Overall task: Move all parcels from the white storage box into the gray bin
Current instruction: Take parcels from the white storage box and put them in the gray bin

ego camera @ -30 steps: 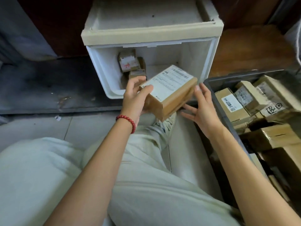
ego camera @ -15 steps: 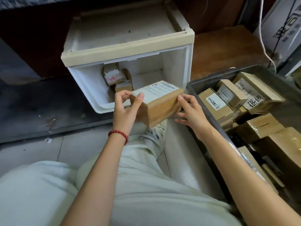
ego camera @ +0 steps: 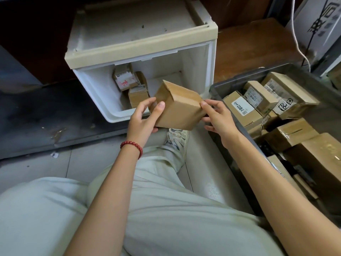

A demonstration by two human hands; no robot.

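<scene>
- Head view: at mid-frame a brown parcel (ego camera: 178, 106) is held in the air in front of the white storage box (ego camera: 140, 45), just left of the gray bin (ego camera: 239, 78), likely for the swing across.
- The left hand (ego camera: 143, 120) curls its fingers (ego camera: 160, 105) round the parcel's left end; the right hand (ego camera: 217, 119) pinches the right corner.
- Small parcels (ego camera: 125, 78) wait deep in the box.
- Half a second ago its label faced up; now plain cardboard shows.

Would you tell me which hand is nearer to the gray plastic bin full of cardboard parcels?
The right. The right hand pinches the right edge of the plain brown cardboard parcel, just beside the gray plastic bin; the left hand grips the parcel's other side, farther away.
</scene>
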